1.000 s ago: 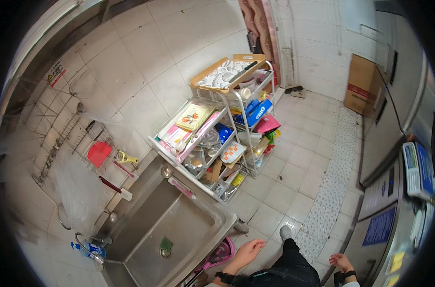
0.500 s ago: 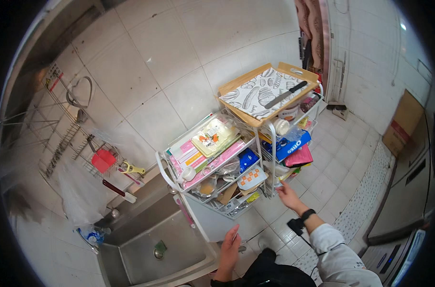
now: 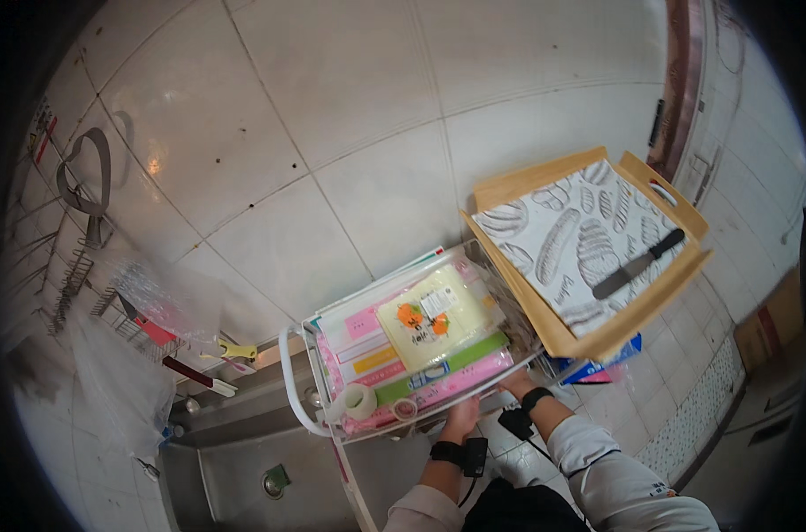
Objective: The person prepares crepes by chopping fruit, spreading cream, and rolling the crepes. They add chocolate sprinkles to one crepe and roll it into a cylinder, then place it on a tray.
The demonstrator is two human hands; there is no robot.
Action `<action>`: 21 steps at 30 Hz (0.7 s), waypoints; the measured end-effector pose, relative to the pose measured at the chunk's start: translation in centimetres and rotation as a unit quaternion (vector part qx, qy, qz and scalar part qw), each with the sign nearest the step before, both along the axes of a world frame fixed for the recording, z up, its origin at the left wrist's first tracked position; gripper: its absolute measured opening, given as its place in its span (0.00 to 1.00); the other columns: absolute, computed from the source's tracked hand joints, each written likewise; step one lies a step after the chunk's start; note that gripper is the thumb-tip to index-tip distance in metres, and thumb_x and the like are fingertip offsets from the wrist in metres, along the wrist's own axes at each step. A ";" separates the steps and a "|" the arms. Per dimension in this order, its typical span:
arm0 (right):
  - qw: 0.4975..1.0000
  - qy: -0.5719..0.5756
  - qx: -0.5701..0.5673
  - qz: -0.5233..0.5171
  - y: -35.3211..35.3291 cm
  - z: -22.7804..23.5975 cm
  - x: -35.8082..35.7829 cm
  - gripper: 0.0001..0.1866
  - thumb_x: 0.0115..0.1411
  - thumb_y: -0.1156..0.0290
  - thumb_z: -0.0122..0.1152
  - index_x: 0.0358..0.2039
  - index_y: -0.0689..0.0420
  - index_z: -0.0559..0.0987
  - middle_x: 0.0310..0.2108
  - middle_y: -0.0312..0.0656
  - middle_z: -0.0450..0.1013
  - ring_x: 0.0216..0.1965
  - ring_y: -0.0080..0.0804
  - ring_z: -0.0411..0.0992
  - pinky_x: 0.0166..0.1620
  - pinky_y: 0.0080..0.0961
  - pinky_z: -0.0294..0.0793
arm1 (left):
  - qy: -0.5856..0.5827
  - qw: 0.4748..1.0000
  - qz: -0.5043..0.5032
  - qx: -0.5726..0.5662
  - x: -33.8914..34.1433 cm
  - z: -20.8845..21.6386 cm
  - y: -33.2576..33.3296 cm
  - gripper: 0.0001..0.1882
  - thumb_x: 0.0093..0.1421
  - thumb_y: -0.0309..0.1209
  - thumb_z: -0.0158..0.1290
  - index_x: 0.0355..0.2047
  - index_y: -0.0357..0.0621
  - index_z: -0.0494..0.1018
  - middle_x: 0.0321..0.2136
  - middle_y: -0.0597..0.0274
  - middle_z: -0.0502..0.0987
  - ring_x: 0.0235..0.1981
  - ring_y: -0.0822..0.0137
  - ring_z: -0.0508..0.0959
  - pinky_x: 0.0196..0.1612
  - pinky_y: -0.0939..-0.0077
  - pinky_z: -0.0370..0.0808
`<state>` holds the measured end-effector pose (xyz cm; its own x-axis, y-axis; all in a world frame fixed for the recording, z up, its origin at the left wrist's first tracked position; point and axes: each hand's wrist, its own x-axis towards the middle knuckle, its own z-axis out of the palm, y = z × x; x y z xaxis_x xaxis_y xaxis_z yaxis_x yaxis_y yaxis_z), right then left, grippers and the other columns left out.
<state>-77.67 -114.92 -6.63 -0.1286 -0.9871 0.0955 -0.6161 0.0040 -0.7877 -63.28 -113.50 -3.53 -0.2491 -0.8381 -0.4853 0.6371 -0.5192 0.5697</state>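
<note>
Below the front rim of a white wire cart (image 3: 438, 410), my left hand (image 3: 460, 420) reaches in with its fingers hidden. Beside it on the right, my right hand (image 3: 516, 383) goes in under the same basket, its fingers also out of sight. What either hand touches there cannot be seen. The basket above them holds a pale yellow flat package (image 3: 438, 324) with orange pictures, a green strip-like box (image 3: 443, 371), pink flat packages (image 3: 474, 371) and a roll of clear tape (image 3: 359, 402).
On the right, a brown cardboard tray (image 3: 589, 168) holds bread-patterned paper (image 3: 558, 226) and a black-handled spatula (image 3: 638, 264). A blue package (image 3: 620, 351) shows below it. Left are a steel sink (image 3: 230, 461), a wire rack and a clear plastic bag (image 3: 124, 381). Behind stands a tiled wall.
My view has come closer over the cart. Both hands, earlier apart in front of it, have moved forward and together under the top basket's front edge.
</note>
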 end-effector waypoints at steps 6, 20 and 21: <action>0.999 0.029 0.029 0.003 -0.7 -1.0 0.9 0.18 0.61 0.65 0.55 0.49 0.62 0.75 0.45 0.56 0.74 0.47 0.48 0.71 0.52 0.38 0.70 | -0.522 0.756 -0.233 -0.318 5.7 -7.4 -0.3 0.26 0.67 0.43 0.48 0.61 0.45 0.61 0.59 0.56 0.67 0.62 0.56 0.63 0.64 0.57 0.61; 0.956 -0.255 -0.097 -0.103 2.1 2.7 -0.3 0.15 0.60 0.75 0.57 0.48 0.63 0.75 0.42 0.48 0.76 0.45 0.31 0.72 0.51 0.29 0.70 | -0.595 0.725 -0.072 -0.340 6.4 -8.6 -0.2 0.30 0.67 0.53 0.44 0.63 0.49 0.61 0.65 0.58 0.60 0.66 0.57 0.57 0.68 0.59 0.51; 0.948 -0.284 -0.116 -0.086 4.1 4.3 -0.3 0.13 0.62 0.77 0.54 0.47 0.67 0.74 0.42 0.43 0.76 0.43 0.28 0.70 0.50 0.28 0.69 | -0.534 0.780 -0.065 -0.321 6.0 -7.8 -0.3 0.30 0.67 0.53 0.44 0.63 0.50 0.61 0.65 0.58 0.60 0.66 0.58 0.57 0.68 0.59 0.51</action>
